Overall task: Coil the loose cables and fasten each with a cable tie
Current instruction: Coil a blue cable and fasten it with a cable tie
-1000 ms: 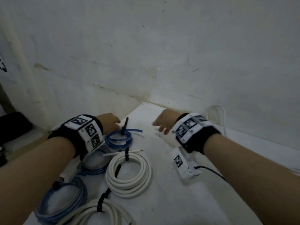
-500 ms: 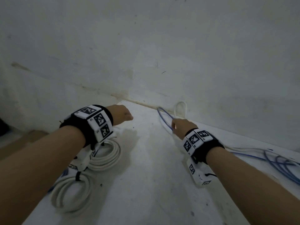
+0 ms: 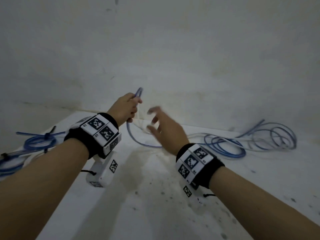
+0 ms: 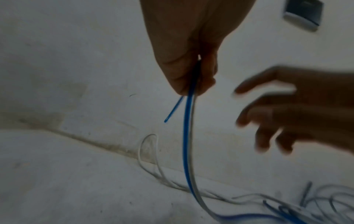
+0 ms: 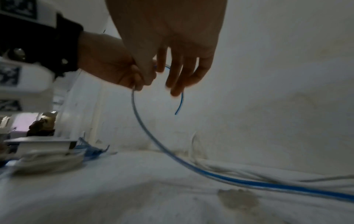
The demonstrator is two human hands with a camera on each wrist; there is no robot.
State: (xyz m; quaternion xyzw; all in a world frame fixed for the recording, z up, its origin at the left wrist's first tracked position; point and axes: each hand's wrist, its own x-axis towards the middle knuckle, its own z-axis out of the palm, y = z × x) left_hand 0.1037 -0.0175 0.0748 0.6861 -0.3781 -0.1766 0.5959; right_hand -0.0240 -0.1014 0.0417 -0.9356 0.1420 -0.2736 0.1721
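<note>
— Two hands over the white table [image 3: 155,213], head view?
— Yes. Left hand [image 3: 123,110] pinches the loose blue cable [image 3: 138,142] near its end, raised above the table; the rest trails to loops by the wall. Right hand [image 3: 166,129] just beside it, fingers spread, holding nothing. A tied blue coil [image 3: 39,142] lies at the table's left edge.

— Left wrist view?
— Thumb and fingers [image 4: 191,78] pressed together on the cable [image 4: 186,136].

— Right wrist view?
— Right fingers [image 5: 184,72] straight, apart from the cable [image 5: 145,128]. White coil [image 5: 49,160] on the table, left.
</note>
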